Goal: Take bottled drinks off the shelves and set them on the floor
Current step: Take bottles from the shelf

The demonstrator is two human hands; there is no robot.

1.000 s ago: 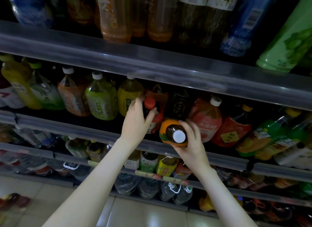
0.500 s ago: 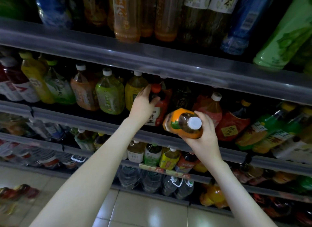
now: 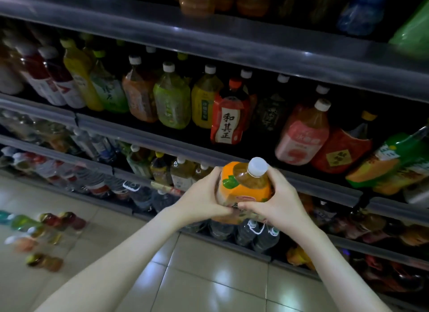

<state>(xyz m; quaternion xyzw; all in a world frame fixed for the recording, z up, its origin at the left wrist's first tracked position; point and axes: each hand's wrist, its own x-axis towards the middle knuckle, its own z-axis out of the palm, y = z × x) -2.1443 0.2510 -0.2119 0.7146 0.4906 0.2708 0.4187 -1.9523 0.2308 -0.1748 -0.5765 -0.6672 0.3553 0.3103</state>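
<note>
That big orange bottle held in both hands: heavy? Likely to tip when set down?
Probably heavy: the orange bottle looks full, and the left hand and right hand both grip it. Its wide body should stand steadily, though smooth plastic may slip.

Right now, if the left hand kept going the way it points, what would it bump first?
The orange-labelled bottle: the left hand grips its side, so nothing lies between them. The right hand holds the far side.

Two slender forearms (image 3: 130, 253), bare to the picture's edge, left hand (image 3: 204, 195) and right hand (image 3: 281, 202) bare too
</note>
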